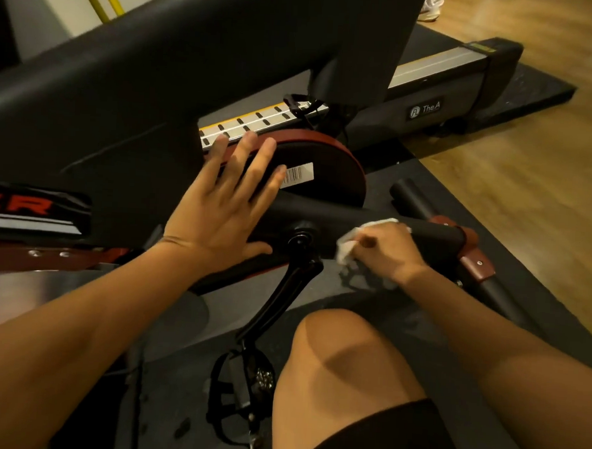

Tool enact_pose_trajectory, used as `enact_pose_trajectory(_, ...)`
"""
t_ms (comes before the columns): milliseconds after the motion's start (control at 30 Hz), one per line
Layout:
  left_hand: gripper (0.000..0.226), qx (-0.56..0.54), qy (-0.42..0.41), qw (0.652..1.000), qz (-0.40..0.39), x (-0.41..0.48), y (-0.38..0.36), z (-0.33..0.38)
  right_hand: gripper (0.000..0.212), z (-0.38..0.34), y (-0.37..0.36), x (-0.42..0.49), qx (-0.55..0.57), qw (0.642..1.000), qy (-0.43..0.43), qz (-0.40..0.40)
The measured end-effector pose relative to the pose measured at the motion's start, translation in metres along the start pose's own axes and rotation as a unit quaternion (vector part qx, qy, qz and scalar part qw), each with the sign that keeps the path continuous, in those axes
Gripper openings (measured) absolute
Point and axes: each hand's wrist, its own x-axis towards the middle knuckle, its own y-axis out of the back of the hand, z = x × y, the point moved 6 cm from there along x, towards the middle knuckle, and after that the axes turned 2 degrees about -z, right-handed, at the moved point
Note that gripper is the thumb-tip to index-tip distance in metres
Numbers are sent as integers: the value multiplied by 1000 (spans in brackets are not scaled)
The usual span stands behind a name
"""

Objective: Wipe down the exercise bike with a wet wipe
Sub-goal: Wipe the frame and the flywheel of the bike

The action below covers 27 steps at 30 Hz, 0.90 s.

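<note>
Exercise bike [123,88]: one wipe [346,246] in right hand [385,253], left hand [220,206] flat.

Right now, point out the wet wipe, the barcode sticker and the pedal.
wet wipe [346,246], head view, its bunched left end
barcode sticker [299,173], head view, middle of the white label
pedal [243,386], head view, centre of its body

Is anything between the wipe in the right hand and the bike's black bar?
Nothing visible. The right hand holds the wipe against the black bar; the crank arm is beside it, not between.
</note>
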Motion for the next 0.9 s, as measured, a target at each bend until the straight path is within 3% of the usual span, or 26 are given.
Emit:
enact_pose_trajectory(100,115,-5,0,1000,13,-1,-3,2,19,-46,-22,10,-66,993,100,8)
enact_pose_trajectory(200,114,-16,-1,999,31,-2,0,0,29,-31,-17,11,-104,990,90,-37)
enact_pose_trajectory(300,112,-25,-23,999,29,1,1,1,24,22,1,6,-143,987,17,-73)
enact_pose_trajectory(400,113,-24,-21,999,27,1,1,3,21,40,5,5,-143,988,-27,-42)
enact_pose_trajectory(600,114,-40,-13,999,20,4,1,8,27,-16,-19,16,-97,994,53,-15)
enact_pose_trajectory(667,115,-43,-12,999,20,5,0,8,25,9,-12,20,-114,993,23,-10)
enact_pose_trajectory(833,113,-55,-30,998,32,7,2,10,17,117,29,8,-77,978,-188,-39)
enact_pose_trajectory(900,110,-59,-36,997,32,7,2,10,17,120,29,6,-91,974,-201,-53)
